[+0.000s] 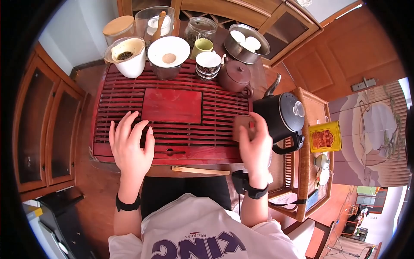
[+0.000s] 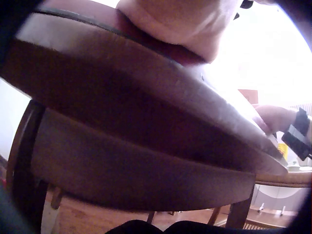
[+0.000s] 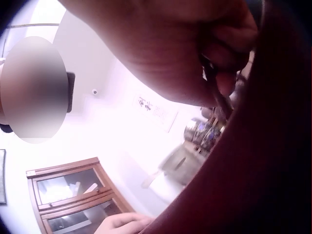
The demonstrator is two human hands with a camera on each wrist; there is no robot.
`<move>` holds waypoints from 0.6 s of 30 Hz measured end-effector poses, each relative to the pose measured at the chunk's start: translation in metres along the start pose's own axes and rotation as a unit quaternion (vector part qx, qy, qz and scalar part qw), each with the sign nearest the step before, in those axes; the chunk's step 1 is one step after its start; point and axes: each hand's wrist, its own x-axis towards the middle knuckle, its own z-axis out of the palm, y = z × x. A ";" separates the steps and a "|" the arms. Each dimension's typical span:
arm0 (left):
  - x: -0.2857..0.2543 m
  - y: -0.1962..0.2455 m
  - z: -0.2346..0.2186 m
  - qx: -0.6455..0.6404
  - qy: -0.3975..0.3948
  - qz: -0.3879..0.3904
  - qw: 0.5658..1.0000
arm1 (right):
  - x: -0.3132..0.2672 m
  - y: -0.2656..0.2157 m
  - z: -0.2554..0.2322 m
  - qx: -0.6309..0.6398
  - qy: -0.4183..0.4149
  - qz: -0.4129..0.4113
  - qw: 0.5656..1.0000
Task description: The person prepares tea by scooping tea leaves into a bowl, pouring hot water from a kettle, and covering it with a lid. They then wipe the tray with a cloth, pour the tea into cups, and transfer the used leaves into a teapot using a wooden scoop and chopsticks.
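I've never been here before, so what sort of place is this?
Probably a tea corner in a home, though it could be an office. A slatted red tea tray holds a brown teapot and stacked small cups, with a black kettle beside it.

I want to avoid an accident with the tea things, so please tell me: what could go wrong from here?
The right hand is close to the kettle; a sideways move might knock it. The cups are stacked beside the teapot, so a bump could topple them. The brown thing under the right hand's fingers is near the tray's edge and might slip off.
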 end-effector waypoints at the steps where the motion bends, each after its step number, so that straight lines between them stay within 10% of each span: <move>1: 0.000 0.000 0.000 -0.002 0.001 -0.002 1.000 | 0.000 0.011 -0.007 -0.008 0.012 0.005 1.000; 8: 0.000 0.000 0.000 0.005 0.000 0.002 1.000 | -0.015 0.009 -0.008 -0.021 0.037 0.082 0.996; 18: 0.000 0.000 0.000 0.008 0.000 0.012 1.000 | -0.027 -0.071 0.054 0.066 -0.095 -0.103 0.988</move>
